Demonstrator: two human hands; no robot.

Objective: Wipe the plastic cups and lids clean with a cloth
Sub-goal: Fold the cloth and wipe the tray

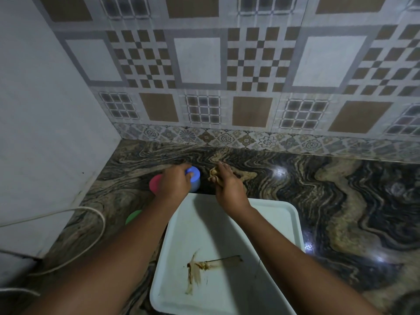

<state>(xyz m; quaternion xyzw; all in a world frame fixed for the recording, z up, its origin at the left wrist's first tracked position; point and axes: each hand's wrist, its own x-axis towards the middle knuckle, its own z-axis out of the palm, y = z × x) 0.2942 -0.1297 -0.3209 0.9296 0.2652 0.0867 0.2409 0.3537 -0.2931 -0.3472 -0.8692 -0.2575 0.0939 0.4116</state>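
Swirled marble counter (pixel 295 189): beyond white rectangular tray (pixel 284 214), left hand (pixel 176 180) grips blue cylindrical plastic cup (pixel 195 178); right hand (pixel 225 180) clutches crumpled tan cloth (pixel 213 173).

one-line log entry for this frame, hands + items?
left hand: on blue cup | right hand: holds cloth | pink cup: beside blue | tray: stained, no cups

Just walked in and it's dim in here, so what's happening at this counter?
A person is cleaning plastic cups on a marbled counter. The left hand grips a blue cup, with a pink cup beside it and something green nearer, mostly hidden. The right hand holds a bunched tan cloth just right of the blue cup. A white tray with brown smears sits in front.
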